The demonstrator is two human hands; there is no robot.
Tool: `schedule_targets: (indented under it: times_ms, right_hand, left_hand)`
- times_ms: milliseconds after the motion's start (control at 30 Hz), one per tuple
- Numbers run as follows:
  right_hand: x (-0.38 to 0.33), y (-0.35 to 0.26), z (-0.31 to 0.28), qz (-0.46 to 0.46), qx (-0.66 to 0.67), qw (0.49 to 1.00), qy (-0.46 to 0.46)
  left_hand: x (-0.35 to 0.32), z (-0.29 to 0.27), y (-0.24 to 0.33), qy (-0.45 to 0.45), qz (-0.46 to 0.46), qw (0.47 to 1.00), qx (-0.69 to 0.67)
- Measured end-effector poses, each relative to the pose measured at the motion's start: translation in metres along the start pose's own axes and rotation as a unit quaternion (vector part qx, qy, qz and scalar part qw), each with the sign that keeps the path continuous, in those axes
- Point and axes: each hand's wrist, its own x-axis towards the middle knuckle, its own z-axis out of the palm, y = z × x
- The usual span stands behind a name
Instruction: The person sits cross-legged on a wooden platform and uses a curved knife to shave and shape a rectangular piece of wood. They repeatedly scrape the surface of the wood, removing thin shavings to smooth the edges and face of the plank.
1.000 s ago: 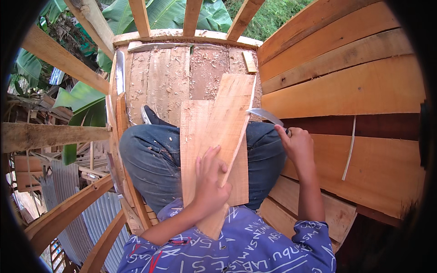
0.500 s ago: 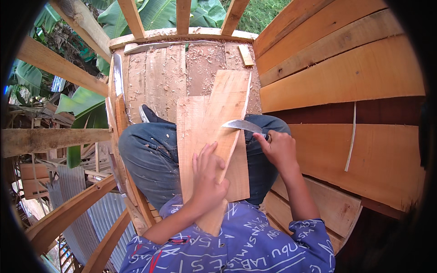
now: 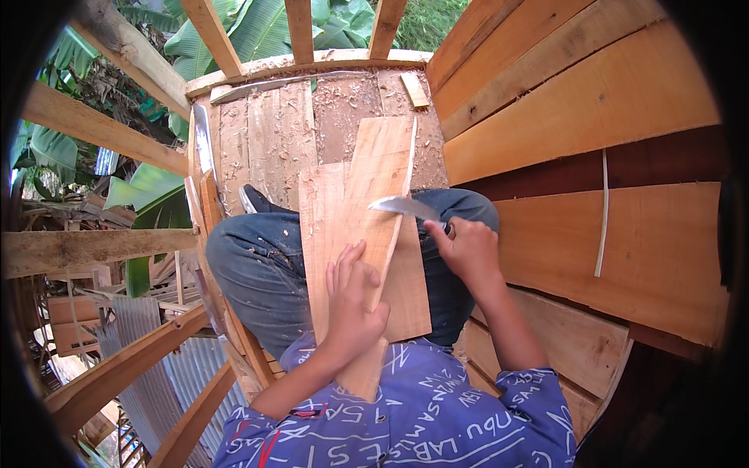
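A long narrow wooden plank (image 3: 380,168) lies slanted over a wider board (image 3: 321,204) across my lap, its near end against my shirt. My left hand (image 3: 353,300) presses on the plank's near half, fingers stretched out along its face and thumb toward its right edge. In my right hand (image 3: 468,248) is a knife with a curved blade (image 3: 407,207), the fingers wrapped round its handle, which they mostly hide. The blade crosses the plank's pale right edge, with its tip over the plank's face.
Shavings litter the plank floor (image 3: 269,144). A small wood offcut (image 3: 414,90) lies at the far right, and a long metal blade (image 3: 204,140) by the left side. Wooden rails (image 3: 117,240) stand left, a board wall (image 3: 577,109) right. Banana leaves (image 3: 250,39) hang beyond.
The whole view has shifted slightly. The knife blade has turned a little on the plank's right edge, its tip pointing more to the left. My left hand keeps its place on the plank.
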Motion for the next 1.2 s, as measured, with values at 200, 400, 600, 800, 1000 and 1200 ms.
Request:
schedule_targets:
  times_ms: [200, 400, 600, 800, 1000, 1200]
  right_hand:
    - [0.001, -0.001, 0.000, -0.020, 0.029, 0.999, -0.033]
    - [0.006, -0.003, 0.001, 0.014, 0.087, 0.995, -0.049]
    - [0.011, 0.004, 0.015, 0.020, 0.124, 0.992, -0.006]
    - [0.018, 0.007, 0.010, -0.017, 0.066, 0.998, -0.006]
    - [0.027, 0.007, 0.006, 0.039, 0.046, 0.998, -0.017]
    - [0.015, 0.010, 0.019, -0.033, 0.118, 0.992, -0.023]
  left_hand:
    - [0.000, 0.001, -0.001, 0.007, 0.004, 1.000, -0.005]
    - [0.000, -0.001, -0.003, 0.013, -0.009, 0.999, -0.046]
    - [0.002, -0.002, 0.001, 0.013, -0.009, 0.999, -0.032]
    - [-0.002, 0.000, -0.004, 0.026, -0.009, 0.999, -0.031]
    - [-0.002, 0.000, -0.008, 0.038, 0.001, 0.998, -0.047]
    - [0.001, -0.003, -0.010, 0.035, -0.014, 0.997, -0.073]
